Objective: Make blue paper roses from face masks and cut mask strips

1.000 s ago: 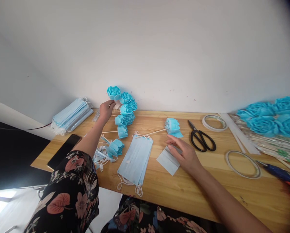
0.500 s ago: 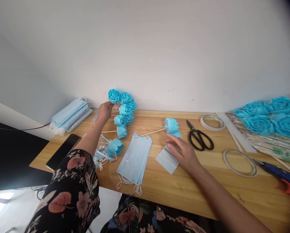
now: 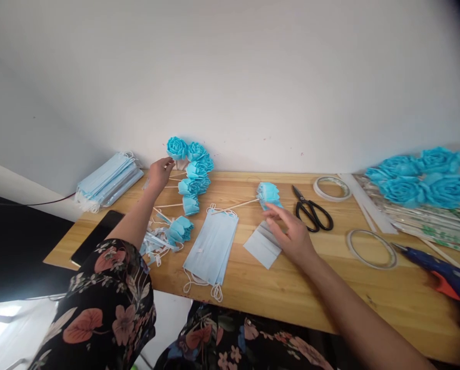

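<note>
At the back left my left hand (image 3: pixel 161 172) has its fingers pinched together just under a blue rose-like flower (image 3: pixel 176 148), at its stem. That flower rests at the far end of a row of similar blue flowers (image 3: pixel 194 185) on light sticks. My right hand (image 3: pixel 291 234) hovers with fingers apart, holding nothing. Below its fingers lies a cut pale-blue rectangle (image 3: pixel 261 246). Just beyond the fingertips lies a single blue flower (image 3: pixel 268 194), its stick (image 3: pixel 240 206) pointing left across the ear loops of flat face masks (image 3: pixel 211 246).
Black-handled scissors (image 3: pixel 312 209), two tape rolls (image 3: pixel 332 188) (image 3: pixel 371 249) and a blue glue gun (image 3: pixel 426 262) lie on the right. Finished flowers (image 3: pixel 422 174) sit at the far right. A mask stack (image 3: pixel 107 177), a phone (image 3: pixel 98 236) and mask scraps (image 3: pixel 156 244) are on the left.
My left hand has shifted slightly left at the upper flower. My right hand stays above the cut piece, its fingertips slightly closer to the single flower. The whole view has shifted a little.
</note>
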`<state>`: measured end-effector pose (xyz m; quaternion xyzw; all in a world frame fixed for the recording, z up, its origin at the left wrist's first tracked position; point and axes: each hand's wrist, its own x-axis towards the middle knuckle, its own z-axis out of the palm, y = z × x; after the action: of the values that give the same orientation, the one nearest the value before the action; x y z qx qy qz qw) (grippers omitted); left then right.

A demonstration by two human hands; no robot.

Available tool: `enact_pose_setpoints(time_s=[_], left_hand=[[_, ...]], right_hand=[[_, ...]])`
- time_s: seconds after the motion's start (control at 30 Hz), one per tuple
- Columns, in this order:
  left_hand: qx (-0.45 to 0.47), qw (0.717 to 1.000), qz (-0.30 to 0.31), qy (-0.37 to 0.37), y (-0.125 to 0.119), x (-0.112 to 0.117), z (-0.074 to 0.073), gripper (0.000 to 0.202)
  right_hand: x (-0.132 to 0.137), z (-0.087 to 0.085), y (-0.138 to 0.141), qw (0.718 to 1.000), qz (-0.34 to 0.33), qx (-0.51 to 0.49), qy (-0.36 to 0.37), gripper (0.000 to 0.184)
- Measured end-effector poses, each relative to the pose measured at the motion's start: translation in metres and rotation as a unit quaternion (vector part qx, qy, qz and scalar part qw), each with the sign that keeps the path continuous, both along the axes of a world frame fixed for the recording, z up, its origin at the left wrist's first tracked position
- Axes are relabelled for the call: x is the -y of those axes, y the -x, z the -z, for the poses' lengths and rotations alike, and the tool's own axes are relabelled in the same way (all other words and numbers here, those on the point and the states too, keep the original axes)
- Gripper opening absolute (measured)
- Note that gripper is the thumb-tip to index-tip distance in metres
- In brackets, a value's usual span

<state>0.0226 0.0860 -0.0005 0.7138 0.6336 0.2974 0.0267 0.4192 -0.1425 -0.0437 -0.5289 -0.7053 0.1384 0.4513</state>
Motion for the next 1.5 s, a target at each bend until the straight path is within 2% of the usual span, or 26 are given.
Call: enact_pose_setpoints(time_s=[0.17, 0.23, 0.33, 0.43, 0.5, 0.57, 0.63, 0.67, 0.73, 0.83, 0.93, 1.0, 1.07, 1.1, 1.17, 1.23, 1.37, 1.43, 1.5], left_hand=[[0.108, 0.993, -0.017, -0.038, 0.018, 0.028, -0.010, 0.039], [0.156, 0.985, -0.019, -0.071, 0.019, 0.050, -0.017, 0.036], [0.233, 0.966, 0.022, -0.113, 0.003, 0.095, -0.029, 0.034], [0.228, 0.963, 0.078, -0.118, -0.035, 0.139, -0.036, 0.031], [0.151, 0.973, 0.160, -0.065, -0.070, 0.157, -0.036, 0.029], [0.059, 0.963, 0.261, -0.014, -0.109, 0.163, -0.031, 0.029], [-0.043, 0.948, 0.314, 0.024, -0.147, 0.160, -0.024, 0.029], [-0.091, 0.945, 0.310, 0.042, -0.165, 0.157, -0.020, 0.029], [-0.165, 0.947, 0.264, 0.074, -0.194, 0.148, -0.011, 0.030], [-0.191, 0.944, 0.233, 0.133, -0.220, 0.135, -0.001, 0.028], [-0.160, 0.950, 0.219, 0.153, -0.227, 0.125, 0.001, 0.025], [-0.119, 0.961, 0.207, 0.139, -0.224, 0.120, -0.003, 0.026], [0.005, 0.973, 0.196, 0.121, -0.219, 0.117, -0.012, 0.023], [0.094, 0.969, 0.199, 0.115, -0.217, 0.118, -0.017, 0.022], [0.265, 0.932, 0.222, 0.109, -0.213, 0.125, -0.028, 0.019], [0.362, 0.890, 0.252, 0.117, -0.210, 0.138, -0.037, 0.021], [0.444, 0.841, 0.281, 0.129, -0.210, 0.171, -0.040, 0.026], [0.453, 0.832, 0.290, 0.137, -0.210, 0.184, -0.037, 0.028], [0.445, 0.834, 0.296, 0.138, -0.210, 0.192, -0.033, 0.028]], right_hand=[[-0.006, -0.006, -0.014, 0.991, 0.101, -0.075, -0.033, 0.034], [-0.010, -0.008, -0.021, 0.985, 0.141, -0.098, -0.029, 0.036], [-0.016, -0.007, -0.028, 0.981, 0.155, -0.116, -0.022, 0.039], [-0.024, -0.002, -0.031, 0.979, 0.147, -0.138, -0.006, 0.042], [-0.029, 0.003, -0.033, 0.975, 0.154, -0.159, -0.005, 0.042], [-0.032, 0.007, -0.035, 0.972, 0.161, -0.168, -0.009, 0.043], [-0.032, 0.010, -0.038, 0.972, 0.172, -0.161, -0.010, 0.043], [-0.031, 0.011, -0.039, 0.972, 0.177, -0.154, -0.009, 0.043], [-0.029, 0.011, -0.041, 0.972, 0.185, -0.144, -0.007, 0.043], [-0.026, 0.010, -0.041, 0.972, 0.189, -0.139, -0.002, 0.042], [-0.026, 0.009, -0.039, 0.973, 0.184, -0.137, 0.001, 0.042], [-0.026, 0.008, -0.038, 0.972, 0.181, -0.147, -0.006, 0.043], [-0.026, 0.006, -0.036, 0.968, 0.182, -0.172, -0.016, 0.043], [-0.026, 0.004, -0.036, 0.965, 0.182, -0.187, -0.020, 0.043], [-0.023, -0.001, -0.034, 0.960, 0.174, -0.219, -0.025, 0.044], [-0.017, -0.008, -0.032, 0.958, 0.141, -0.248, -0.024, 0.049], [-0.006, -0.021, -0.027, 0.960, -0.018, -0.277, -0.034, 0.073], [-0.003, -0.024, -0.024, 0.959, -0.091, -0.266, -0.045, 0.087], [-0.002, -0.025, -0.022, 0.958, -0.133, -0.250, -0.052, 0.097]])
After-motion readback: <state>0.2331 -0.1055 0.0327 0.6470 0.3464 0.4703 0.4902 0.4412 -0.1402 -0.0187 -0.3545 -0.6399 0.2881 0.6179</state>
